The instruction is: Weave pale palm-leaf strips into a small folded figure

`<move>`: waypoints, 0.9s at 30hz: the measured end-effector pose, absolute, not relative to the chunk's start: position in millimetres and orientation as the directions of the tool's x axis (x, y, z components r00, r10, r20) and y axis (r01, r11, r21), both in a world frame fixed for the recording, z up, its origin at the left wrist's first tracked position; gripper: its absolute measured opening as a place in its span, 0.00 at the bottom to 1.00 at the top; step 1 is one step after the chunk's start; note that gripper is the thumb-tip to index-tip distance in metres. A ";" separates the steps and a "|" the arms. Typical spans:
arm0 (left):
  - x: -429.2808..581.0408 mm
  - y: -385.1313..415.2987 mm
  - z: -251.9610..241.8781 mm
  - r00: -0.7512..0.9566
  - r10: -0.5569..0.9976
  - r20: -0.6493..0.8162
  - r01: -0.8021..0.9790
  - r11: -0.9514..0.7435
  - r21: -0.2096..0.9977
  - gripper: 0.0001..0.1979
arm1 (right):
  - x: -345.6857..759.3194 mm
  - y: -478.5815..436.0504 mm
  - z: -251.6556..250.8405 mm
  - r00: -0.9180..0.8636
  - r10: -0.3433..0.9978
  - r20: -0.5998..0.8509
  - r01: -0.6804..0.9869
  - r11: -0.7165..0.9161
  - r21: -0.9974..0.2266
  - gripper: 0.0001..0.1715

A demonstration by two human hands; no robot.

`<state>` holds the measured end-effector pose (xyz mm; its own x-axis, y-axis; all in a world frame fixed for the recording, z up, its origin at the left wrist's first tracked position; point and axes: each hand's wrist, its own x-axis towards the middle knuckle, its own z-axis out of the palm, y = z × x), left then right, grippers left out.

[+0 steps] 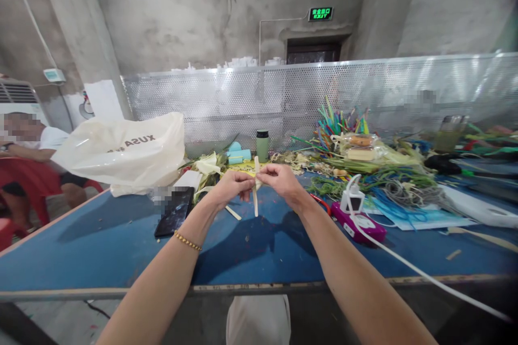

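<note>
Both my hands are raised over the blue table (101, 248), pinching one pale leaf strip (256, 202) that stands upright between them. My left hand (232, 186) has its fingers closed on the strip from the left; a gold bracelet (187, 241) sits on that wrist. My right hand (279, 179) grips the same strip from the right, fingers curled. The strip's ends stick out above and below the hands. A second pale strip (233, 213) lies on the table under my left hand.
A black phone (175, 211) lies left of my hands. Behind it are a large plastic bag (125, 151), a green flask (262, 145) and piles of coloured strips (338, 121). A purple device (358, 221) with a white cable is on the right. A person (24, 156) sits far left.
</note>
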<state>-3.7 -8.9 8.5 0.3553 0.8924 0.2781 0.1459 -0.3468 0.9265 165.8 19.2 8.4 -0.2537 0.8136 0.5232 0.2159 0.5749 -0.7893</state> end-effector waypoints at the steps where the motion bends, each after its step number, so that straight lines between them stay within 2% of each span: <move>1: -4.2 -8.6 8.5 0.365 0.890 0.273 0.142 -0.343 0.928 0.10 | 165.2 19.0 8.4 -0.247 0.817 0.520 0.209 0.569 -0.795 0.11; 8: -5.8 -9.7 11.0 0.393 0.877 0.275 0.153 -0.358 0.921 0.12 | 161.4 21.6 5.5 -0.155 0.840 0.519 0.207 0.542 -0.815 0.14; 19: -8.4 1.8 2.9 0.280 0.905 0.320 0.137 -0.367 0.920 0.12 | 160.4 12.6 8.2 -0.257 0.838 0.482 0.217 0.536 -0.816 0.17; 27: -5.8 0.4 4.5 0.248 0.935 0.255 -0.023 -0.257 0.966 0.08 | 161.1 14.3 8.0 -0.220 0.846 0.486 0.217 0.528 -0.821 0.15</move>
<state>-5.8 0.4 4.5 0.2479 0.9347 0.2545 -0.0230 -0.2570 0.9661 161.1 14.3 8.0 -0.2196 0.8460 0.4859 0.2169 0.5279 -0.8211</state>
